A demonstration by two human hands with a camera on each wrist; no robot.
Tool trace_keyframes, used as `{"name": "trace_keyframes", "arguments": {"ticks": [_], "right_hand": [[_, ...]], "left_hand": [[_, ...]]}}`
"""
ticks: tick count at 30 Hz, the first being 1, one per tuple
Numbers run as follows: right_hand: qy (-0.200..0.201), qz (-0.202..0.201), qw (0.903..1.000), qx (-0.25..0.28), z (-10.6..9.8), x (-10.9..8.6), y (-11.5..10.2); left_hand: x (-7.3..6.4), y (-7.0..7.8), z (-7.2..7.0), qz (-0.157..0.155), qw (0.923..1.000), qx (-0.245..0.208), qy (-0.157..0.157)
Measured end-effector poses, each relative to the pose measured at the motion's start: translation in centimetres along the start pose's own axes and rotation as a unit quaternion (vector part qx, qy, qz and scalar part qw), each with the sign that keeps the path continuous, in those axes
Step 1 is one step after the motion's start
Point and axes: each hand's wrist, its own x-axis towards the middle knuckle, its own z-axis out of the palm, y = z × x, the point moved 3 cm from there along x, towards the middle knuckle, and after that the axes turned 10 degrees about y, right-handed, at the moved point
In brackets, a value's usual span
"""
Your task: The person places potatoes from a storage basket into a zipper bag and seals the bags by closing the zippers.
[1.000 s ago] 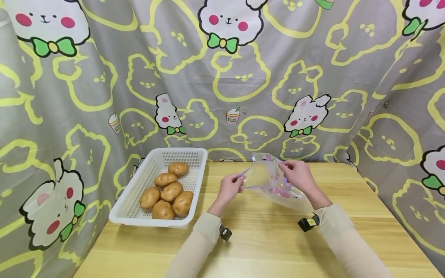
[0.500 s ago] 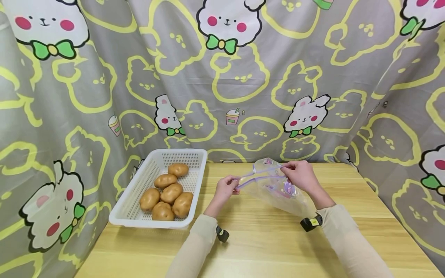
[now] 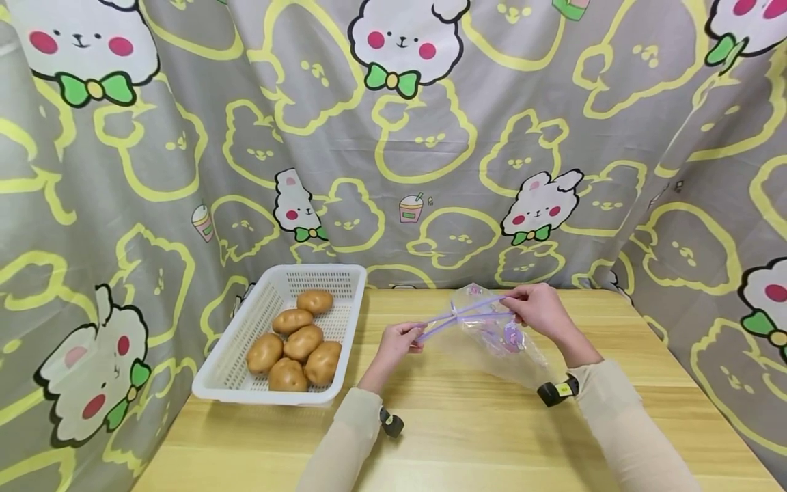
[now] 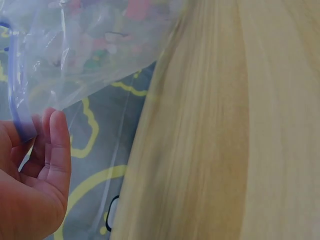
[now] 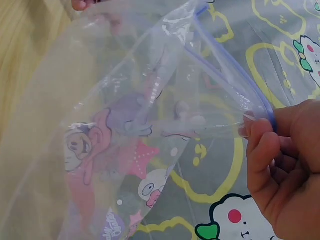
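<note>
A clear zip-lock bag (image 3: pixel 492 338) with purple zip strips and printed cartoon figures hangs between both hands above the table. My left hand (image 3: pixel 398 344) pinches one end of its zip edge between thumb and fingers. At the opposite end of that edge, my right hand (image 3: pixel 542 313) pinches the strip. Pulled taut, the two purple strips cross near the middle in the head view. In the right wrist view the bag (image 5: pixel 145 125) shows pink and purple prints, and nothing is seen inside it.
Left of the hands stands a white plastic basket (image 3: pixel 209 379) holding several brown potatoes (image 3: pixel 304 340). Both rest on a wooden table (image 3: pixel 455 437). A grey curtain (image 3: pixel 344 150) with cartoon prints hangs behind the table and along its sides.
The bag's mouth has gone from spread wide to stretched nearly flat, its strips drawn into long lines. My left hand has moved slightly left and down, my right hand slightly right.
</note>
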Motion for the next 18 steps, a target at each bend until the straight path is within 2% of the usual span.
{"name": "trace_keyframes", "arguments": {"ticks": [6, 11, 13, 18], "right_hand": [[0.011, 0.009, 0.9996, 0.023, 0.5, 0.0, 0.4], [0.025, -0.001, 0.9981, 0.056, 1.9, -0.4, 0.4], [0.022, -0.001, 0.9974, 0.069, 2.3, -0.4, 0.3], [0.018, 0.003, 0.9957, 0.091, 3.0, -0.3, 0.0]], "left_hand": [[-0.2, 0.0, -0.2, -0.012, 0.9999, -0.010, -0.002], [-1.8, 2.6, 0.0, 0.007, 0.9998, 0.005, -0.019], [-2.1, 3.0, 0.0, 0.021, 0.9990, 0.019, -0.035], [-1.8, 2.3, -0.4, 0.039, 0.9950, 0.069, -0.060]]}}
